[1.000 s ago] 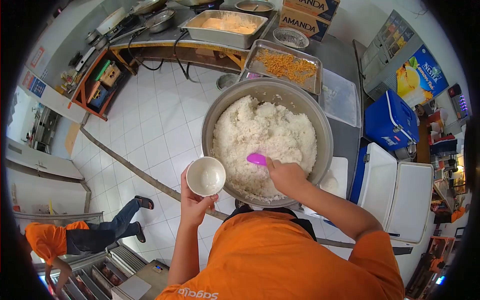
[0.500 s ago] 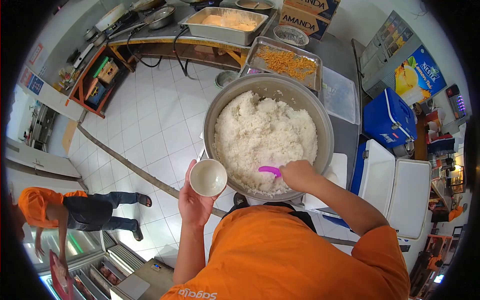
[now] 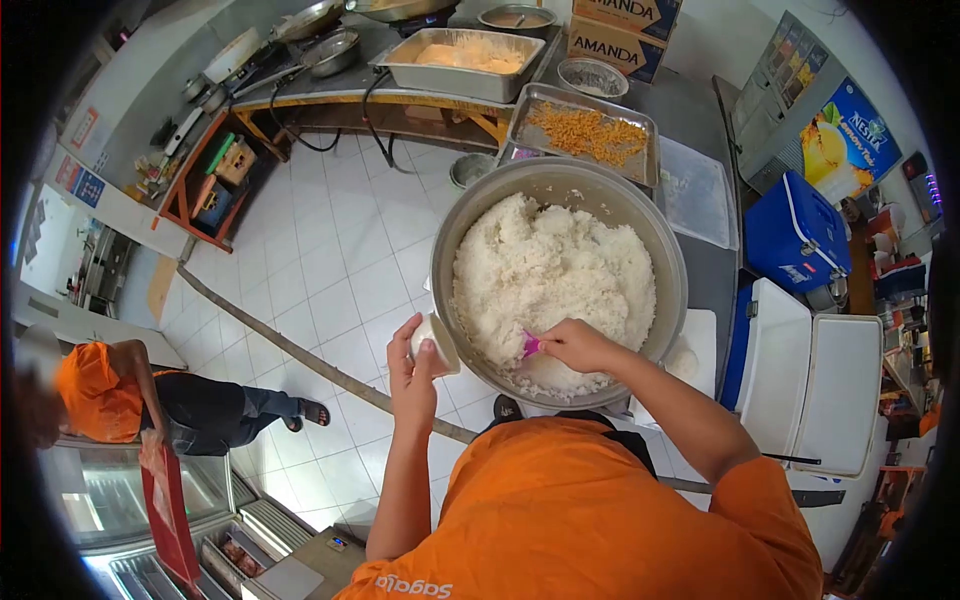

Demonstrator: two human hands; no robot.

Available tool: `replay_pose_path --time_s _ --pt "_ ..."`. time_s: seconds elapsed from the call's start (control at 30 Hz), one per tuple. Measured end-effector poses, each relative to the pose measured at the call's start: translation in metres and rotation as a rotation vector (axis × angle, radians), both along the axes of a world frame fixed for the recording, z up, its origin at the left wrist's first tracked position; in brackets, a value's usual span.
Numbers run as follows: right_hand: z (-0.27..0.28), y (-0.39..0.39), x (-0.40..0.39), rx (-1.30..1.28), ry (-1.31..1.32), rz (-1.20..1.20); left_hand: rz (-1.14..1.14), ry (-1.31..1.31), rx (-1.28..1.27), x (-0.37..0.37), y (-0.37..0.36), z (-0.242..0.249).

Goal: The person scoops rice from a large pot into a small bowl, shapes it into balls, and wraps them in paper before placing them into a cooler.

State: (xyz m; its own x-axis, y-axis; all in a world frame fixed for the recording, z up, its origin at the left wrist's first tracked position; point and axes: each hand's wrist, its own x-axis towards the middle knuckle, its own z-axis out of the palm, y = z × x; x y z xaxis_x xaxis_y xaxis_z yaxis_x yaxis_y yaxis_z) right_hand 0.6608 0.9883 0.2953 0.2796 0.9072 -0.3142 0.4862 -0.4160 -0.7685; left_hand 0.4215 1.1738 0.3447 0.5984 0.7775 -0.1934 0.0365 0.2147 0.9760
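Note:
A large metal pot [image 3: 674, 270] in front of me holds a heap of cooked white rice [image 3: 560, 255]. My right hand [image 3: 582, 348] is closed round the handle of a purple rice paddle [image 3: 530, 344], whose blade is sunk in the near side of the rice. At the pot's left rim, my left hand [image 3: 410, 385] grips a small white bowl [image 3: 440, 343]. The bowl is tipped on its side with its mouth towards the pot, so I cannot see into it.
Beyond the pot are a tray of orange-brown bits [image 3: 640, 165], a deep metal pan [image 3: 450, 82] and cardboard boxes [image 3: 615, 50]. To the right stand a blue cooler [image 3: 798, 235] and an open white-lined one [image 3: 775, 350]. At left, another person [image 3: 110, 395] holds a red tray [image 3: 168, 510].
My left hand has turned the bowl from mouth-up to tipped towards the pot. The purple paddle is now steeper in the rice. The other person has turned and lifted the red tray.

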Motion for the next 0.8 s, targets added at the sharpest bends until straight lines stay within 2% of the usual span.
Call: replay_pose_path --time_s 0.03,0.07,0.13,0.17,0.2,0.23,0.27,0.3,0.33,0.37,0.43,0.47,0.53,0.57,0.6,0.67,0.73,0.8 --pt "0.018 0.000 0.001 0.037 0.081 -0.054 -0.042 0.039 0.075 0.006 0.006 -0.003" --pt "0.044 0.002 0.003 0.042 0.076 -0.052 -0.083 0.080 0.148 0.011 0.010 -0.003" --pt "0.103 0.003 0.006 0.036 -0.021 -0.124 -0.075 0.046 0.132 0.035 0.002 0.017" --pt "0.122 0.003 0.003 0.038 -0.024 -0.127 -0.139 0.061 -0.015 0.047 0.000 0.027" --pt "0.138 0.003 -0.002 0.179 -0.300 -0.119 -0.206 0.077 -0.161 0.056 -0.003 0.032" --pt "0.148 0.004 -0.006 0.319 -0.580 -0.111 -0.213 0.075 -0.156 0.063 -0.005 0.026" --pt "0.155 0.006 -0.012 0.322 -0.587 -0.120 -0.288 -0.143 -0.514 0.073 -0.006 0.015" --pt "0.159 0.007 -0.020 0.390 -0.799 -0.133 -0.360 -0.362 -0.874 0.081 -0.007 0.005" --pt "0.161 0.007 -0.024 0.454 -1.013 -0.144 -0.371 -0.364 -0.870 0.087 -0.011 0.003" --pt "0.161 0.004 -0.024 0.455 -1.021 -0.150 -0.353 -0.440 -0.912 0.090 -0.015 0.002" --pt "0.158 -0.006 -0.019 0.523 -0.994 -0.348 -0.381 -0.583 -0.963 0.090 -0.012 -0.009" --pt "0.150 -0.013 -0.009 0.525 -0.995 -0.340 -0.376 -0.589 -0.963 0.090 -0.010 -0.007" --pt "0.135 -0.025 0.009 0.272 -0.022 -0.494 -0.308 -0.575 -0.841 0.089 -0.008 0.000" --pt "0.130 -0.022 -0.001 0.206 0.200 -0.552 -0.303 -0.578 -0.842 0.090 -0.009 0.004" --pt "0.122 -0.016 -0.009 0.204 0.201 -0.551 -0.265 -0.519 -0.755 0.094 -0.012 0.009" --pt "0.101 -0.007 -0.021 0.223 -0.160 -0.243 -0.232 -0.448 -0.671 0.093 -0.012 0.009" --pt "0.100 -0.001 -0.008 0.193 -0.222 -0.209 -0.244 -0.381 -0.614 0.087 -0.002 0.003" --pt "0.108 0.005 0.003 0.091 -0.538 -0.219 -0.193 -0.346 -0.578 0.078 0.005 -0.006"
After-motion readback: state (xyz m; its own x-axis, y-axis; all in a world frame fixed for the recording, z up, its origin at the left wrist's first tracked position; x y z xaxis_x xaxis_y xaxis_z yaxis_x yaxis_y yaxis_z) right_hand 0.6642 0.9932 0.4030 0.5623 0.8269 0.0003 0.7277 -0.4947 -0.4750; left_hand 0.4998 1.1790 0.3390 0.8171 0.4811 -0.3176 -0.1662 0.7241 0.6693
